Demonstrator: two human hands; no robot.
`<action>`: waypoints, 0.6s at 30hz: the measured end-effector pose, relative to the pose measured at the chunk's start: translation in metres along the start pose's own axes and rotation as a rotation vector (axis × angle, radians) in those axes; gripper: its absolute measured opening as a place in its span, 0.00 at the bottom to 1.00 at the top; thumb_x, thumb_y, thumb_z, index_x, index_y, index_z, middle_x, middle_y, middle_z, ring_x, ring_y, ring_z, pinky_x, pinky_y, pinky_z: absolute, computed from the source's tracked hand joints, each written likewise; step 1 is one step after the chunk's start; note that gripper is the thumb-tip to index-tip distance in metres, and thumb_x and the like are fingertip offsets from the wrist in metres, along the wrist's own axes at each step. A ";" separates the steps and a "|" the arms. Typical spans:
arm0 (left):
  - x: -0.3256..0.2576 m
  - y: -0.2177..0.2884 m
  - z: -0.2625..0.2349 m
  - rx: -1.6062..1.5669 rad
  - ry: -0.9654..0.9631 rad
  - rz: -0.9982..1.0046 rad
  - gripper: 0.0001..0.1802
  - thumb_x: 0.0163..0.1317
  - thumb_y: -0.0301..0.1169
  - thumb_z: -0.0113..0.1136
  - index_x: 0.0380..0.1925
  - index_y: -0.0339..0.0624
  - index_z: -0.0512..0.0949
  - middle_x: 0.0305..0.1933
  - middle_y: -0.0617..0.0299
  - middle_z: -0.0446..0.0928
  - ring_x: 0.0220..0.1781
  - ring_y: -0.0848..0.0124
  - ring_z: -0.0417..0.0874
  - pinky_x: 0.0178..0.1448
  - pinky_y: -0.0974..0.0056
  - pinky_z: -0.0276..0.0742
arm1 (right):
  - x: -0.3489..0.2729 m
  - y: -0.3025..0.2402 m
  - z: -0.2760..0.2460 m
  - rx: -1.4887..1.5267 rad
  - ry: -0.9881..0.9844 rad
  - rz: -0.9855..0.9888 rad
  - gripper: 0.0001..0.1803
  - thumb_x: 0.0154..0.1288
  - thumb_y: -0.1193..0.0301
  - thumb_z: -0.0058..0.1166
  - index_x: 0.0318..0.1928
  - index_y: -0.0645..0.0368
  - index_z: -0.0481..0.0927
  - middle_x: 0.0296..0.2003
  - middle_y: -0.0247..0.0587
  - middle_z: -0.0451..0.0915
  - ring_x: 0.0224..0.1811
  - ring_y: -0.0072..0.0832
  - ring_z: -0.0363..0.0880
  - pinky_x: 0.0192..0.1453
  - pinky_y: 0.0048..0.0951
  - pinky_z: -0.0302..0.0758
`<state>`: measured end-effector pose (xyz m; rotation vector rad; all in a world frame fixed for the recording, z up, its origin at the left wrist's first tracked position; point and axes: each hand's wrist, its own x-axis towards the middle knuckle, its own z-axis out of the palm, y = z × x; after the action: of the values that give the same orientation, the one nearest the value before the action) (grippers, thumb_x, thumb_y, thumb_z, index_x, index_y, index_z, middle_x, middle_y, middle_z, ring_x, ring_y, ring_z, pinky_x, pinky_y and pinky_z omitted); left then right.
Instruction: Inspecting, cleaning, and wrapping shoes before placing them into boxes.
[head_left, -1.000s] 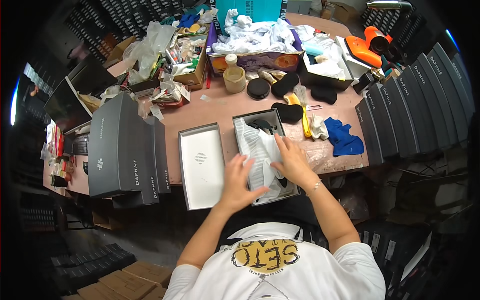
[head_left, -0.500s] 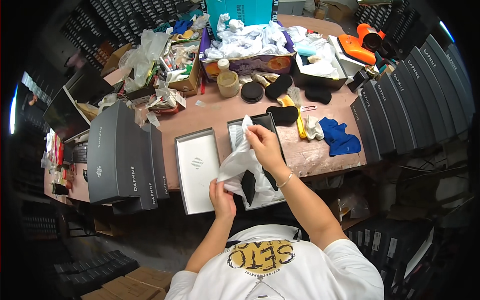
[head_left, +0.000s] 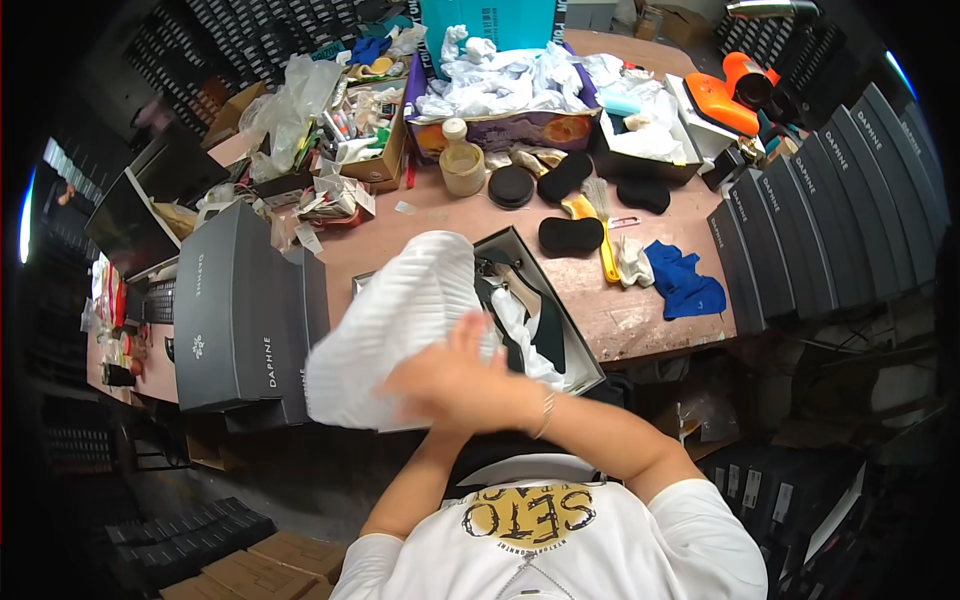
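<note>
A large white ribbed paper sheet [head_left: 385,320] stands raised over the box lid, covering most of it. My right hand [head_left: 450,388] reaches leftward across the front of the sheet; motion smears its fingers. Behind it, my left hand [head_left: 472,335] is mostly covered and blurred, close against the sheet. How either hand's fingers close on the paper does not show. To their right sits an uncovered dark shoe box [head_left: 585,340], slightly turned. Inside it lie dark shoes [head_left: 548,335] with crumpled white tissue paper [head_left: 518,325] between them.
Stacked dark shoe boxes [head_left: 230,320] flank the left side, with a row of more boxes [head_left: 790,225] at right. Beyond the work area are a glue jar [head_left: 462,168], black sponges [head_left: 571,236], a yellow-handled brush [head_left: 608,250], a blue cloth [head_left: 687,282] and a paper-filled purple box [head_left: 500,130].
The white paper has come out of the box and spread leftward over the lid. My right hand has swung left across my left hand. The box has turned, exposing the shoes.
</note>
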<state>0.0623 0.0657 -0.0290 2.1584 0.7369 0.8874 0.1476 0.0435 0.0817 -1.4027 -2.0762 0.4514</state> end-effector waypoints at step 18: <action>0.041 0.017 -0.042 -0.938 -0.131 -0.382 0.35 0.67 0.48 0.54 0.65 0.36 0.62 0.67 0.55 0.64 0.70 0.65 0.62 0.74 0.58 0.52 | -0.059 0.117 -0.096 0.678 0.404 0.480 0.16 0.64 0.74 0.57 0.50 0.69 0.77 0.41 0.38 0.81 0.40 0.18 0.77 0.44 0.22 0.75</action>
<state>0.0594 0.1001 0.0217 1.1813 0.4907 0.6784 0.3098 0.0303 0.0722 -1.3957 -1.0980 0.8816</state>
